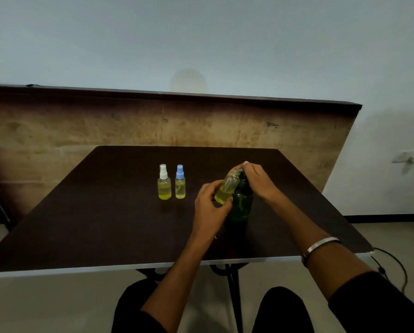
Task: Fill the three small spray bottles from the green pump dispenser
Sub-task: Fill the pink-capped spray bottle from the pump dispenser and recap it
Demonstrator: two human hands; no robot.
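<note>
Two small spray bottles stand side by side on the dark table (105,212): one with a white cap (164,182) and one with a blue cap (180,182), both holding yellow liquid. My left hand (209,205) grips a third small bottle (226,189), capless and tilted, its mouth up against the pump head of the green dispenser (242,203). That bottle is partly filled with yellow liquid. My right hand (256,180) rests on top of the dispenser's pump and hides the pump head. The dispenser stands upright on the table.
A wooden board (81,126) leans against the wall behind the table. A wall socket with a plug (411,158) is at the right, and a black cable (393,260) hangs past the table's right corner. My knees show below the near edge.
</note>
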